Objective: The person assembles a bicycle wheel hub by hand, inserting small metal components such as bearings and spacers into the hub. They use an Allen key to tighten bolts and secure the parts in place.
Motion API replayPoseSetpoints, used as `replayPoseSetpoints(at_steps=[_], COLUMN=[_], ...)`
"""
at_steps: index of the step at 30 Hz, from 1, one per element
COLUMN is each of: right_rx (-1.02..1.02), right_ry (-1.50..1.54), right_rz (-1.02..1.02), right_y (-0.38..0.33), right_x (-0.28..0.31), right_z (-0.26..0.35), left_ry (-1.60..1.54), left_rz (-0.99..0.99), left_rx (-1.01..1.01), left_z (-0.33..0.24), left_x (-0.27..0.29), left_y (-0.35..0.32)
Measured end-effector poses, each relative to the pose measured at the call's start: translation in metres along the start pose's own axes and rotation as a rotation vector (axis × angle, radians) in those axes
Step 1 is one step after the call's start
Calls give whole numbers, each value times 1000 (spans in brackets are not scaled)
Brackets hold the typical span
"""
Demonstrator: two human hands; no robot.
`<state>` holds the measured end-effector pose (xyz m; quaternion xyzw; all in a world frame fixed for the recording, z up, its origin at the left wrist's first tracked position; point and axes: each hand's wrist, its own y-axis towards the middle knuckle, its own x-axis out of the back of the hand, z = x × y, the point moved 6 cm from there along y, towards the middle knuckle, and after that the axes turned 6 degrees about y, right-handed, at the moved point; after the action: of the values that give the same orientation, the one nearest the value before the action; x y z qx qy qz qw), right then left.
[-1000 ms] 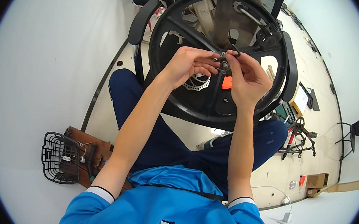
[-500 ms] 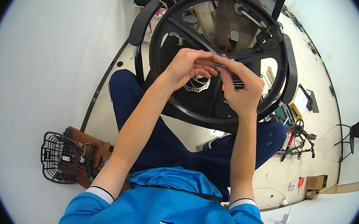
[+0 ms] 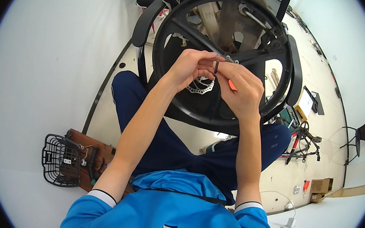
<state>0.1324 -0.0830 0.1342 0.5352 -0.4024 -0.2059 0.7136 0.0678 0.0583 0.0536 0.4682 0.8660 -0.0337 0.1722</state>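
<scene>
A large black spoked wheel (image 3: 164,99) lies across a black armchair in front of me. Above its hub, my right hand (image 3: 240,85) is closed on what looks like a folding multi-tool (image 3: 216,67). A thin dark bar sticks out at the fingertips, and a bit of orange shows beside the palm; the rest is hidden. My left hand (image 3: 189,70) is beside it, fingers loosely bent and apart, the tips at the dark bar and the right fingers. Below the hands a silver brake disc (image 3: 200,86) shows partly. Small bolts (image 3: 228,57) are at the hub.
A pale bike frame (image 3: 204,6) stands behind the wheel. The chair's armrests (image 3: 146,25) flank it. To the lower left, a black wire basket (image 3: 57,159) is by a brown board. Bike parts (image 3: 305,141), a cardboard box (image 3: 321,185) and a white charger (image 3: 290,222) are on the right floor.
My right hand has turned and its fingers have folded further over the tool. The dark bar now points upright rather than lying sideways. My left hand has barely moved.
</scene>
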Motion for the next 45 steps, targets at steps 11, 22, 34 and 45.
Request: replayPoseSetpoints(at_steps=[11,22,34,45], right_rx=[-148,-163,-162,-239], right_ry=[89,57,59,125], right_rz=[-86,-127,-133,-17], right_y=[-6,-14,-11,-13], right_x=[3,-1,-5,-4], right_z=[-14,-24,-22,-26], left_ry=[9,687,1079,1055], left_rz=[-4,-241,-397,-354], left_rx=[4,-478,-913,-854], left_z=[-1,-16,-31,-32], left_x=[-1,-14,-30,-28], left_y=[-3,-21,-32,-28])
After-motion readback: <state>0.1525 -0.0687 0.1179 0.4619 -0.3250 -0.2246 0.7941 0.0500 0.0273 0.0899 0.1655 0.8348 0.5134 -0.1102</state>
